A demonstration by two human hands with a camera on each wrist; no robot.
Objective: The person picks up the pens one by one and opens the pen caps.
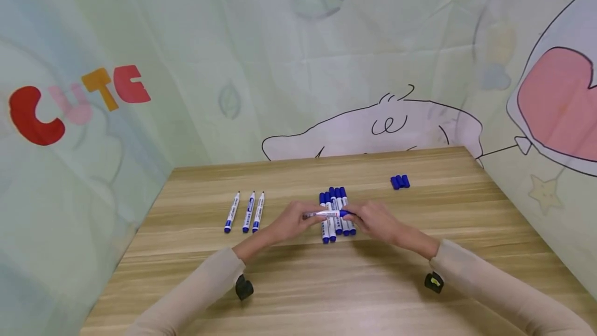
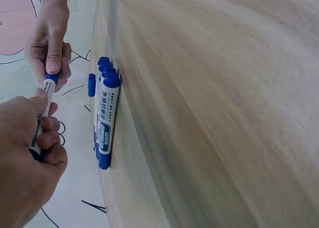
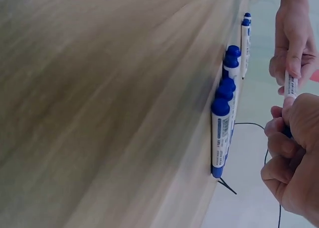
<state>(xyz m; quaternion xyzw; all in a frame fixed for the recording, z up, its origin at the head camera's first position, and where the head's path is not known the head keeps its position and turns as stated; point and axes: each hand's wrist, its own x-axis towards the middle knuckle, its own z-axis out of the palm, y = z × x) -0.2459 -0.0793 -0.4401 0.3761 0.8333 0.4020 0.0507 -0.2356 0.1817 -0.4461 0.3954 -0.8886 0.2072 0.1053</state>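
Observation:
A white marker (image 1: pixel 329 213) with a blue cap lies level between both hands, above a row of capped markers (image 1: pixel 332 229). My left hand (image 1: pixel 293 220) grips its barrel toward the tail end. At the other end, my right hand (image 1: pixel 377 220) pinches the blue cap (image 2: pixel 53 76). In the right wrist view the cap is mostly hidden by the right fingers. The row beneath holds several white and blue markers side by side, caps toward the back.
Three uncapped markers (image 1: pixel 250 212) lie to the left, tips toward the back. Three loose blue caps (image 1: pixel 400 182) sit together at the back right of the wooden table (image 1: pixel 298 294). A printed cloth (image 1: pixel 210 56) hangs behind and beside the table.

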